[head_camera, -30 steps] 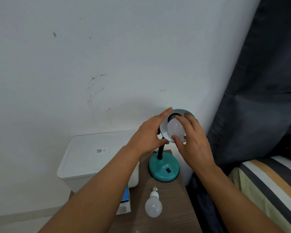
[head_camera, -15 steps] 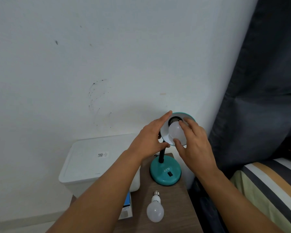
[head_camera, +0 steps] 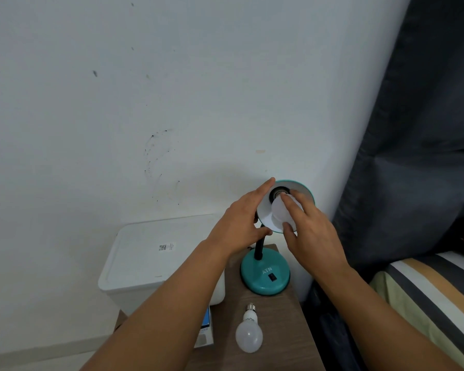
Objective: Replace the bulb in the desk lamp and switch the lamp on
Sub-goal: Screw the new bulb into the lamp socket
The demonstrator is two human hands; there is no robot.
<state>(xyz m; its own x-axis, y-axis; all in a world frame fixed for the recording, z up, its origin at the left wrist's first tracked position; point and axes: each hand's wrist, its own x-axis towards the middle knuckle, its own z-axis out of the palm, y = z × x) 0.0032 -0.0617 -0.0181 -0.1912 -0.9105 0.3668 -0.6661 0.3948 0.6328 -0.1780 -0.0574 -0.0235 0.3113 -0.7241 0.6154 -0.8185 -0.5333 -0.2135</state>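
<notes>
The right hand (head_camera: 310, 236) pinches the bulb (head_camera: 280, 214) at the lamp's socket, inside the shade (head_camera: 302, 189). The left hand (head_camera: 241, 226) grips the shade's rim. Another bulb (head_camera: 249, 333) lies on the table (head_camera: 284, 330). Turning it probably isn't finished. The switch (head_camera: 272, 277) looks untouched.

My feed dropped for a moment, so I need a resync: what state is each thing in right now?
Left hand: steadying the lamp shade by its rim.
Right hand: gripping the bulb in the shade.
Bulb in the shade: at the socket, unlit.
Loose bulb: lying on the table.
Lamp base: standing on the table.
White box: lid closed.
</notes>
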